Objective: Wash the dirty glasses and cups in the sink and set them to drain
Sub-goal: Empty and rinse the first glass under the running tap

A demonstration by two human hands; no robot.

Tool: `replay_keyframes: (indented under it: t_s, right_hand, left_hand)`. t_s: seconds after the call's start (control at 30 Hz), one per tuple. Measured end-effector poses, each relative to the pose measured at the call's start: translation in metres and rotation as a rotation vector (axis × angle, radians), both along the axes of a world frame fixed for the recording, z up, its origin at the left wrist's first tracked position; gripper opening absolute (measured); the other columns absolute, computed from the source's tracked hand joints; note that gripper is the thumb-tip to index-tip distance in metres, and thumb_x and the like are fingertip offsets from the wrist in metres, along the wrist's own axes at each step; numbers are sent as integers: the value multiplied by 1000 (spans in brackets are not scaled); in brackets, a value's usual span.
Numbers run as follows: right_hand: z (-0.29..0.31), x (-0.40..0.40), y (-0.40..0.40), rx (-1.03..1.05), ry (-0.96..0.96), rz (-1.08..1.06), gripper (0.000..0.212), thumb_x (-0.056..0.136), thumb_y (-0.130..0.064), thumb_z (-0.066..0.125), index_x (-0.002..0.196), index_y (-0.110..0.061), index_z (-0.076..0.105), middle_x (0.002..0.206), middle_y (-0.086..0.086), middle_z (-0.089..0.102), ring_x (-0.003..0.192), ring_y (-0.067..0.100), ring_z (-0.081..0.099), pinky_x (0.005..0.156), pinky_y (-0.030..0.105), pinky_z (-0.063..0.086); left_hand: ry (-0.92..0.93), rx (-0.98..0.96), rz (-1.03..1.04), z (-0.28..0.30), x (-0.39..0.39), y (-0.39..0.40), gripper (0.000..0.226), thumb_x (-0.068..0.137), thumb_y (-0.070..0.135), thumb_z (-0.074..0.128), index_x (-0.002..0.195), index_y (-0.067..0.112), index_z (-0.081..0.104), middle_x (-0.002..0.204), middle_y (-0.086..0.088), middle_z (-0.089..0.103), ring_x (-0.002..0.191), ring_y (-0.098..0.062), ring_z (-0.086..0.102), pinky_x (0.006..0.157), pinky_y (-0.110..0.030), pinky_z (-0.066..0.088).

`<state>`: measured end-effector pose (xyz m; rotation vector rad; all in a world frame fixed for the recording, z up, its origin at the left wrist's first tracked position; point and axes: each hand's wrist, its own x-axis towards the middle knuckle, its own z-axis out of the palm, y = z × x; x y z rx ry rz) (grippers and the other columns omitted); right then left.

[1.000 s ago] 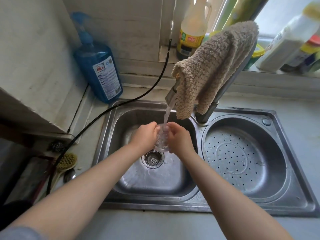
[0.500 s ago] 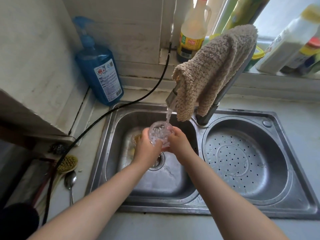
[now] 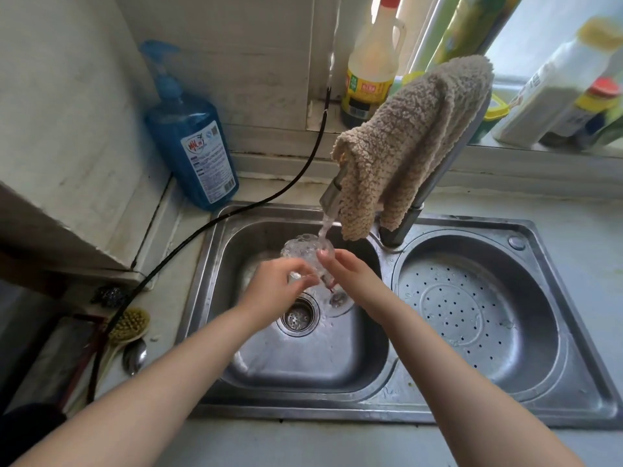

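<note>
A clear dimpled glass [image 3: 301, 254] is tilted under the running tap [image 3: 332, 193] above the left basin of the steel sink [image 3: 215, 251]. Water pours into its mouth and spills down toward the drain [image 3: 298, 315]. My left hand [image 3: 274, 284] grips the lower part of the glass from the left. My right hand [image 3: 344, 269] holds it from the right, thumb near the rim. The base of the glass is hidden between my hands.
A beige cloth [image 3: 411, 143] hangs over the tap. The right basin holds a perforated drain tray [image 3: 472, 305]. A blue soap bottle [image 3: 192, 150] stands back left. A brush [image 3: 129, 326] and spoon [image 3: 135, 355] lie left of the sink. Bottles line the windowsill.
The glass has come up from low over the drain to right under the tap and tipped its mouth toward the stream. Both hands kept hold and turned it.
</note>
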<state>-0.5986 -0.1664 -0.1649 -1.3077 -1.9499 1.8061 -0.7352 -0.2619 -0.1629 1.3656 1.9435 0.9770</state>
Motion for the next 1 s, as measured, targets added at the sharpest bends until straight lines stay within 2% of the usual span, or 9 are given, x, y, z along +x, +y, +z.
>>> replay_keyframes:
  t_s: [0.07, 0.17, 0.27, 0.4, 0.47, 0.53, 0.67, 0.87, 1.0]
  right_hand:
    - [-2, 4, 1, 115, -64, 67, 60, 75, -70, 53, 114, -25, 61, 93, -7, 70, 87, 8, 67, 88, 34, 53]
    - [-1, 1, 0, 110, -124, 162, 37, 90, -46, 56, 114, -19, 59, 81, -5, 70, 80, 12, 69, 81, 36, 56]
    - [7, -8, -5, -62, -162, 178, 26, 98, -30, 49, 84, -14, 65, 62, -1, 61, 61, 16, 66, 77, 42, 58]
    - [22, -23, -6, -339, -94, 30, 31, 101, -27, 43, 83, -10, 62, 62, 1, 56, 55, 14, 62, 59, 30, 53]
    - [28, -29, -5, -616, 72, -93, 25, 101, -23, 42, 90, -8, 60, 67, 3, 60, 61, 17, 61, 59, 30, 52]
    - [29, -32, -2, -853, 260, -154, 15, 96, -18, 47, 94, -9, 60, 75, 4, 64, 65, 17, 61, 61, 31, 54]
    - [28, -32, -2, -1164, 568, -241, 11, 81, -11, 61, 90, -7, 64, 79, 8, 69, 72, 22, 68, 58, 30, 56]
    - [28, -28, -12, -1106, 659, -430, 16, 87, -15, 52, 80, -7, 64, 75, 9, 64, 68, 21, 67, 57, 28, 55]
    - [34, -22, -13, -904, 535, -418, 21, 93, -23, 47, 91, -7, 59, 73, 9, 67, 64, 18, 68, 56, 25, 56]
  left_hand:
    - [-194, -99, 16, 5, -10, 4, 3, 82, 16, 74, 84, 14, 73, 74, 3, 69, 67, -10, 59, 72, -34, 50]
    - [-265, -118, 19, 11, -23, 11, 4, 82, 14, 74, 83, 11, 72, 81, -13, 71, 73, -19, 62, 75, -43, 54]
    - [-275, -78, -18, 17, -28, 17, 6, 84, 11, 71, 89, 14, 70, 85, -6, 72, 82, -14, 65, 82, -33, 53]
    - [-309, -5, 190, 7, -16, 20, 22, 86, 22, 70, 106, 22, 61, 100, 2, 64, 95, -11, 60, 85, -21, 49]
    - [-582, -69, 360, 1, -6, 24, 42, 83, 30, 72, 120, 24, 53, 114, -4, 61, 100, -17, 63, 86, -30, 54]
    - [-1010, -148, 411, 1, -2, 31, 52, 82, 35, 73, 124, 15, 51, 102, -6, 65, 85, -18, 67, 71, -30, 57]
    - [-1618, -158, 273, 13, 1, 37, 19, 85, 32, 64, 87, 13, 66, 75, 0, 66, 66, -14, 67, 66, -26, 57]
    - [-1513, -177, 381, 11, 11, 53, 38, 89, 23, 61, 53, 12, 69, 50, 3, 58, 43, -6, 57, 47, -17, 50]
    - [-1440, -292, 362, 10, 15, 55, 21, 79, 27, 68, 81, 6, 67, 59, -2, 59, 41, -10, 57, 42, -18, 49]
